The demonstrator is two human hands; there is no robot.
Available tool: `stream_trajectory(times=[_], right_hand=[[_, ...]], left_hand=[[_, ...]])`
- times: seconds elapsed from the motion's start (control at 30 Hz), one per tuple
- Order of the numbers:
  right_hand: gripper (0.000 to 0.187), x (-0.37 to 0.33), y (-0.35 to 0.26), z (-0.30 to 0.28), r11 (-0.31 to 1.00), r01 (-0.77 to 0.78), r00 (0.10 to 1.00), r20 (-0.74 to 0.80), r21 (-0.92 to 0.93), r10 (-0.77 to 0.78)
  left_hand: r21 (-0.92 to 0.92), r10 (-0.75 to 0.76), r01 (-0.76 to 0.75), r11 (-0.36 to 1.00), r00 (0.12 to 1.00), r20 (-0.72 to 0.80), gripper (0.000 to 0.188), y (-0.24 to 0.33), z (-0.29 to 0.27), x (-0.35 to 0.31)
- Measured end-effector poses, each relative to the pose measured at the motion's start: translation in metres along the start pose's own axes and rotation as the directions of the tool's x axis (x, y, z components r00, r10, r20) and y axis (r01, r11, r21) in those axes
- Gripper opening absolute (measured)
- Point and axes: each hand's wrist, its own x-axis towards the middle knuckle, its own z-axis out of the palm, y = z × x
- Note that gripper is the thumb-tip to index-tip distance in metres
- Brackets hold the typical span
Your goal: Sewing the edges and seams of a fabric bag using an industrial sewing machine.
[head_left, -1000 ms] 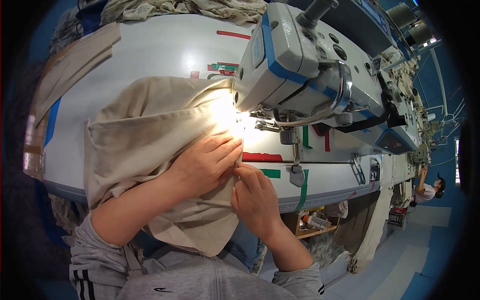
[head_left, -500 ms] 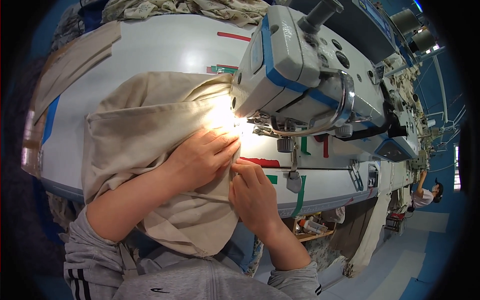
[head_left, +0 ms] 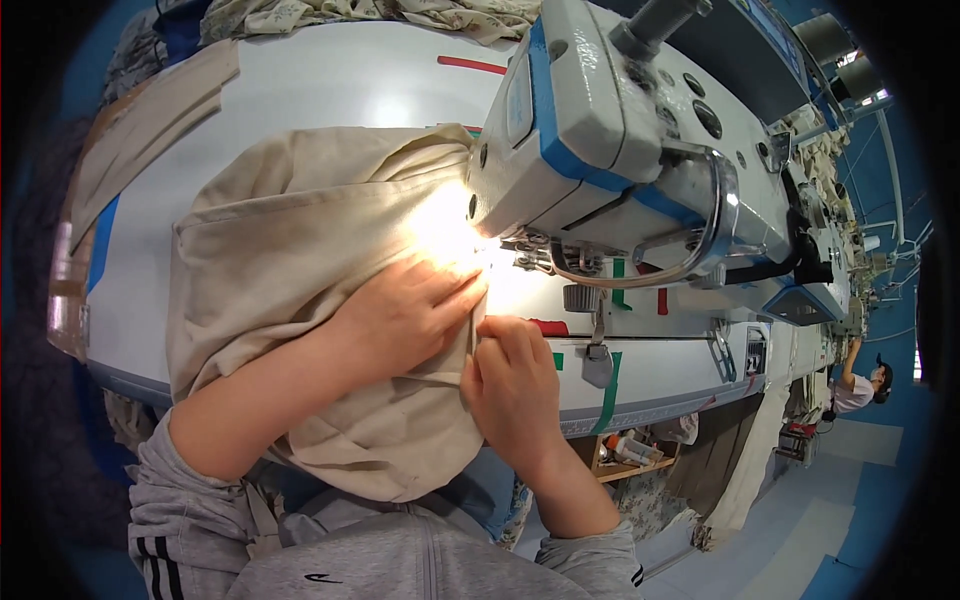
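A beige piece of cloth [head_left: 290,250] lies in loose folds over the white sewing table, its near end hanging toward my lap. Its right edge runs under the sewing machine's needle area [head_left: 515,250], where a bright lamp washes out detail. My left hand [head_left: 405,310] rests flat on the cloth, fingers stretched toward the needle; its thumb is hidden. Just nearer to me, my right hand [head_left: 515,385] has its fingers curled, pinching the cloth's right edge between thumb and fingers.
The white and blue sewing machine [head_left: 590,120] stands over the table's right side. Red tape [head_left: 470,64] and green tape [head_left: 610,395] mark the tabletop [head_left: 330,80]. Patterned fabric [head_left: 370,18] is heaped at the back. Far right, another person [head_left: 860,388] sits.
The cloth has slid a little away from me, covering more of the tape behind it. Both hands keep nearly the same places on it. The whole view has shifted slightly.
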Motion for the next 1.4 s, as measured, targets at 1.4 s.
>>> stream_trajectory(times=[1.4], right_hand=[[0.028, 0.024, 0.026, -0.012, 0.946, 0.141, 0.986, 0.041, 0.291, -0.160]], left_hand=[[-0.070, 0.046, -0.037, 0.997, 0.991, 0.123, 0.038, -0.038, -0.014, 0.008]])
